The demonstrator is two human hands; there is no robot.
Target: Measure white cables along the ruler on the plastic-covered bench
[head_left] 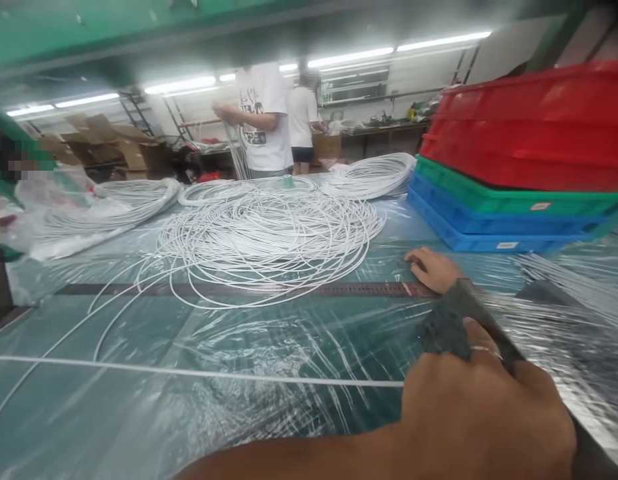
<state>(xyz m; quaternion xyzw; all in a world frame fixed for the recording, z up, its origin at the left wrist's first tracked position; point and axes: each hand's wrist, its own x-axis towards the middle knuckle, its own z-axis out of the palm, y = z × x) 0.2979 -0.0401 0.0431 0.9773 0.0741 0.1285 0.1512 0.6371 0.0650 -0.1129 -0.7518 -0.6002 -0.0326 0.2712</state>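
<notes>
My left hand (pixel 483 413) fills the lower right, fisted around the end of a white cable (pixel 189 372) that runs taut and straight leftward across the film-covered table (pixel 269 427). My right hand (pixel 431 268), in a dark sleeve, lies flat farther back. Its fingers rest on the right end of a long dark ruler strip (pixel 289 289) fixed along the table. Behind the ruler sprawls a big loose pile of white cable loops (pixel 269 230), with a few strands trailing over the ruler toward me.
Stacked red (pixel 533 127), green (pixel 489 193) and blue (pixel 463 227) crates stand at the right. Tidier cable coils lie at back left (pixel 133 197) and back centre (pixel 369 175). Two people in white shirts (pixel 261 120) work beyond the table. Cardboard boxes (pixel 113 140) sit behind.
</notes>
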